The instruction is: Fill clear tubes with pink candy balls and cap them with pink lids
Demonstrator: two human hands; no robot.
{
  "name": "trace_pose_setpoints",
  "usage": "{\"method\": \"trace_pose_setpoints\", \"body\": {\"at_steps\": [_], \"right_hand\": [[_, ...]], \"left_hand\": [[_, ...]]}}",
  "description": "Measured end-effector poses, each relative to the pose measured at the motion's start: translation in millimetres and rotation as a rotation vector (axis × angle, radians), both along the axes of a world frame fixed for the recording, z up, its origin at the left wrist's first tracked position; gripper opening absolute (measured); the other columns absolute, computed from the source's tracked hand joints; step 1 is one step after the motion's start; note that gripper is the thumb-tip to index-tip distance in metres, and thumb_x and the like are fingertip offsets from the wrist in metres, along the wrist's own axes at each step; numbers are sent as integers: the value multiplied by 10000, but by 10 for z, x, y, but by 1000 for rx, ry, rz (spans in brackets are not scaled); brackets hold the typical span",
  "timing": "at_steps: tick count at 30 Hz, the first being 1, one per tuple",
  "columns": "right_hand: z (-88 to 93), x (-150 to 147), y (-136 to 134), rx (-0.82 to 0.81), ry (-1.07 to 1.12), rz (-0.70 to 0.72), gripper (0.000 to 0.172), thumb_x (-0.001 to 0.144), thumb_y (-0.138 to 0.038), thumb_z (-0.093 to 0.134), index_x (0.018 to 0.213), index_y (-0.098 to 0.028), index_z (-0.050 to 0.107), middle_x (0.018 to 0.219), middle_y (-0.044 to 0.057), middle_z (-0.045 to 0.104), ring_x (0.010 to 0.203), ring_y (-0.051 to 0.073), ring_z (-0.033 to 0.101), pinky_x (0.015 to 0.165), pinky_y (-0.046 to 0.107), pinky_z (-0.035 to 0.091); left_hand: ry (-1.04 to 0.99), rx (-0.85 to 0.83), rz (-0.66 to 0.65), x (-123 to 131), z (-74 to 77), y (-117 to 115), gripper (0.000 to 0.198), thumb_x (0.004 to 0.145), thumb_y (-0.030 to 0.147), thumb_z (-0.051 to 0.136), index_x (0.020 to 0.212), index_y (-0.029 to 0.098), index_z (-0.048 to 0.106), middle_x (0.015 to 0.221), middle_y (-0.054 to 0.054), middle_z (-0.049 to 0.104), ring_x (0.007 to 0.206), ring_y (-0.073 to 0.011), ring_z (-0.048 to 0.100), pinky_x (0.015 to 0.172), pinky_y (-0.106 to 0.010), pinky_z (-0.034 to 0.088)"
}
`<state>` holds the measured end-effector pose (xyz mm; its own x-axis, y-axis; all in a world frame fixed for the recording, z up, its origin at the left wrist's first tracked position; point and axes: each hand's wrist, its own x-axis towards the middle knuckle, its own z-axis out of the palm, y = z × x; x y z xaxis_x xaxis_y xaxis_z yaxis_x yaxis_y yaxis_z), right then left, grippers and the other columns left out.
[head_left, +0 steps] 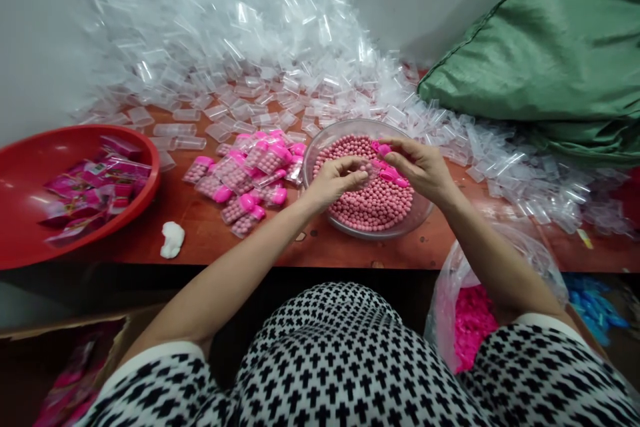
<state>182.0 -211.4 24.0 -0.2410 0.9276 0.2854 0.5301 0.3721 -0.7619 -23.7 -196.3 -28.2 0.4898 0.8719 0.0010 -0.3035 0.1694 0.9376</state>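
Observation:
Above a clear bowl (367,235) of pink beads (360,212), both hands are close together. My left hand (336,180) is closed around a small clear container with pink beads (371,172) in it. A bright pink cap (383,148) is pinched between the thumb and fingers of my right hand (417,163). More pink caps (394,177) lie on the beads just under the right hand. Left of the bowl is a pile of filled containers with pink caps (257,163).
Empty clear containers (260,33) are heaped along the wall. A red basin (153,170) with pink packets stands at the left, near a white wad (173,240). A green sack (550,60) sits back right. Below the table edge hangs a plastic bag of pink pieces (473,323).

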Motion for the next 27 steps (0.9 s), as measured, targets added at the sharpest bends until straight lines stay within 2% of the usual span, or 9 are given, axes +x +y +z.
{"method": "trace_pose_setpoints", "body": {"at_steps": [2,4,7,10,13,17,21,24,27], "right_hand": [[5,-57,-34,115,-142,-5,387,942,-486,602,1211,-230,711,1128,83,763,1006,239,716,917,384,559],[-18,-111,-66,166,-254,5,336,958,-412,578,1208,-233,711,1152,87,765,995,243,724,895,371,549],[-44,-140,-99,163,-331,35,313,954,-367,578,1206,-235,709,1098,73,783,904,220,735,834,336,549],[-14,-106,-114,116,-303,98,308,948,-380,596,1201,-242,705,1027,46,794,826,187,728,779,303,545],[11,-69,-131,85,-290,147,281,943,-414,612,1149,-256,718,981,26,792,786,169,716,738,285,536],[-55,-58,-182,180,-338,152,255,956,-412,589,1106,-245,710,941,42,781,766,174,708,721,285,526],[-110,-22,-229,251,-518,192,234,971,-410,561,1037,-227,690,841,58,754,762,195,692,699,285,495],[-92,13,-215,262,-648,252,241,995,-390,513,1034,-210,668,781,64,725,724,193,660,660,278,455],[-78,-5,-156,238,-730,310,252,1009,-372,475,1045,-196,651,759,71,711,711,195,644,660,282,449]], "left_hand": [[22,81,15,17,-25,-4,469,667,435,869,996,128,738,948,-62,730,854,-168,678,853,-341,571],[66,174,45,23,-45,-18,408,719,404,821,1011,128,752,961,-64,736,864,-178,682,859,-338,563],[196,325,122,6,-40,-59,297,793,348,736,1010,149,775,985,-62,756,901,-197,691,868,-326,549],[309,448,187,-23,7,-112,227,837,301,695,1003,180,791,1019,-57,779,945,-206,701,883,-312,535],[358,530,208,-41,49,-156,209,863,279,686,1020,193,794,1033,-51,791,942,-199,713,864,-290,529],[369,649,217,-52,34,-186,189,900,274,665,1016,195,792,1026,-52,795,908,-180,721,820,-263,522],[458,773,203,-52,-33,-213,189,933,263,626,1020,193,779,922,-44,790,830,-160,715,778,-247,514],[536,858,202,-47,-79,-239,215,956,259,579,1044,188,762,920,-55,784,839,-165,716,782,-254,514],[580,874,226,-57,-100,-253,207,945,237,569,1005,189,761,901,-60,778,817,-170,711,765,-259,513]]}}
